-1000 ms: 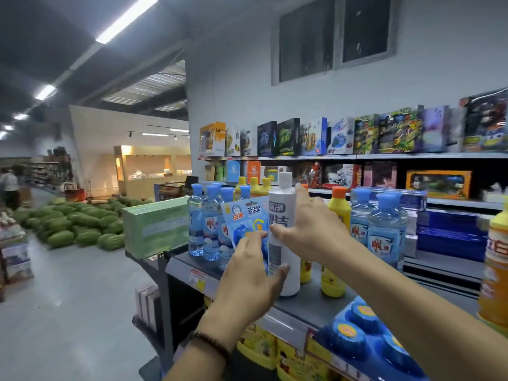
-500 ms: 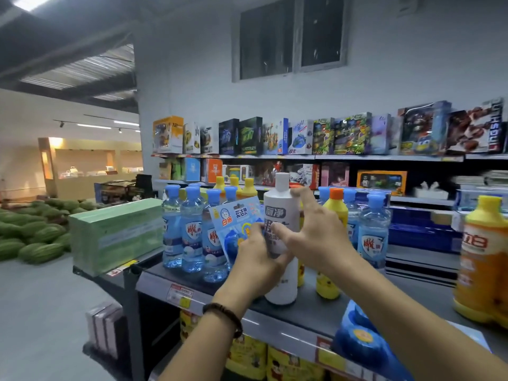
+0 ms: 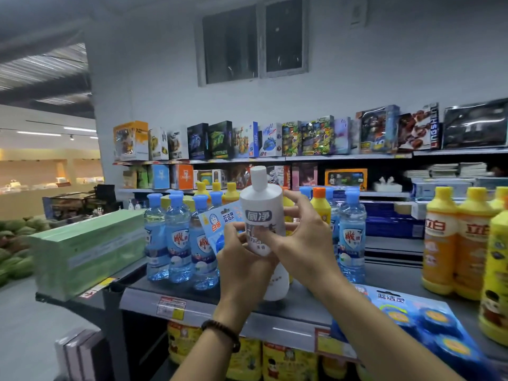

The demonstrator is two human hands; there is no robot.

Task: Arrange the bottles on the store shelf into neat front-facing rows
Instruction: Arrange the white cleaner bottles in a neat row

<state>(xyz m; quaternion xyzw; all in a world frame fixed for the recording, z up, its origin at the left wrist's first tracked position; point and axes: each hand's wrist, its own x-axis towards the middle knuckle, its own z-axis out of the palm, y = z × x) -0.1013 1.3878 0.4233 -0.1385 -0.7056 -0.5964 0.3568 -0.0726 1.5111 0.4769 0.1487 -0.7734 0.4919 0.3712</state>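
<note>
A tall white bottle (image 3: 261, 207) with a white cap and grey label stands near the front of the grey store shelf (image 3: 192, 291). Both hands hold it at mid-height: my left hand (image 3: 242, 259) grips it from the left, my right hand (image 3: 299, 243) wraps it from the right with fingers behind. A blue card pack (image 3: 217, 224) stands just behind my left hand. Clear blue-capped bottles (image 3: 178, 237) stand in a row to the left, and more blue-capped bottles (image 3: 351, 237) to the right. Yellow orange-label bottles (image 3: 439, 243) stand at far right.
A green box (image 3: 85, 248) lies on the shelf's left end. A blue blister pack (image 3: 420, 320) lies at the front right edge. Toy boxes (image 3: 247, 138) fill the wall shelves behind. Yellow bottles (image 3: 286, 361) sit on the shelf below. An aisle floor opens to the left.
The view has swung right and closer to the shelf. Both hands stay on the white bottle, my left hand having shifted higher onto its label.
</note>
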